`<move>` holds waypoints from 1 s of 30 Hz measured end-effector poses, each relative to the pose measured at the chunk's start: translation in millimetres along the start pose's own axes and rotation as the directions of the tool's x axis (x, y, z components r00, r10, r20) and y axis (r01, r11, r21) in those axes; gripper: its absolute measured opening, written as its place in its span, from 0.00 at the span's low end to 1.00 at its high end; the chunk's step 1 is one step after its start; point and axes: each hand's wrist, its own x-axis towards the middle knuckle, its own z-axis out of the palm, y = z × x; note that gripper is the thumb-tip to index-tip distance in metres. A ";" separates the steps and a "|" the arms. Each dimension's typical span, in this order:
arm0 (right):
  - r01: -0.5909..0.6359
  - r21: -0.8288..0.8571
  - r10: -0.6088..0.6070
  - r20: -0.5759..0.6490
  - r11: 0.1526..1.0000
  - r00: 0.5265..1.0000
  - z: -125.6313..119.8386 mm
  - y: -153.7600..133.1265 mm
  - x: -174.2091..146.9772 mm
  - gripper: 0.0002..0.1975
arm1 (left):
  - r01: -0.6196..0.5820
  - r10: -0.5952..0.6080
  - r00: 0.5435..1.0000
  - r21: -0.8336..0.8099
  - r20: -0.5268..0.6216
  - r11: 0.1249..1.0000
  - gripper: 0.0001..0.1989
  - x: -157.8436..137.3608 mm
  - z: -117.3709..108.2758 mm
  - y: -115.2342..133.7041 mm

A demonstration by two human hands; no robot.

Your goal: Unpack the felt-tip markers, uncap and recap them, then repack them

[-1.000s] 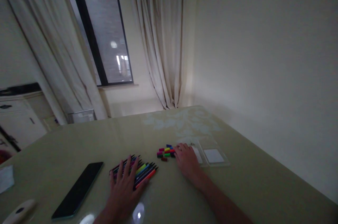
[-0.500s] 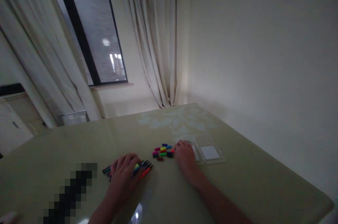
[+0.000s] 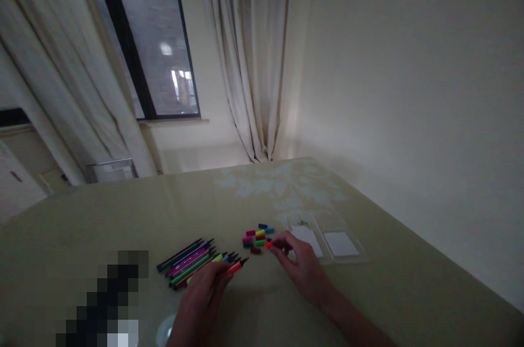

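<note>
Ok so your left hand [image 3: 204, 289] has its fingers clamped on a slim orange-red felt-tip marker [image 3: 235, 268], uncapped, dark tip pointing off toward your right side. Your right hand [image 3: 305, 268] has thumb and forefinger pinched on a small bright red-orange cap [image 3: 268, 245] — cap and marker are lined up roughly facing each other but clearly apart, just above the glossy greenish desk [image 3: 123, 216]. Right by your left hand there's a slanted row of uncapped multicoloured markers [image 3: 190, 262], partly hidden behind it, so can't tell if you're touching those. Just past the cap you're holding sits a loose cluster of little coloured caps [image 3: 260, 232]. Beside your right hand — a clear plastic case [image 3: 321, 233] lying open, with a white rectangular insert [image 3: 341, 244] in each half
</note>
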 end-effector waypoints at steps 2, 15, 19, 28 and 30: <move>-0.009 0.082 0.009 0.009 0.997 1.000 1.2 -11.9 -5.6 0.14 | -0.014 0.016 1.000 -0.114 0.022 0.993 0.16 1.2 -2.2 3.6; 0.031 0.164 -0.039 0.042 0.986 0.998 6.4 -25.1 -16.2 0.09 | -0.072 0.085 0.995 -0.219 0.054 0.973 0.13 4.3 -5.2 10.9; 0.065 0.175 -0.075 0.051 0.982 0.996 10.2 -23.4 -18.1 0.09 | -0.091 0.116 0.989 -0.250 0.086 0.964 0.14 3.4 -5.0 14.2; 0.035 0.215 -0.047 0.048 0.976 0.998 15.5 -22.5 -20.8 0.09 | -0.009 0.047 0.992 -0.302 0.119 0.953 0.14 -1.6 -6.4 30.6; 0.012 0.231 -0.026 0.057 0.973 0.998 16.0 -21.2 -21.4 0.09 | -0.001 0.037 0.993 -0.321 0.108 0.947 0.14 -2.8 -4.4 32.5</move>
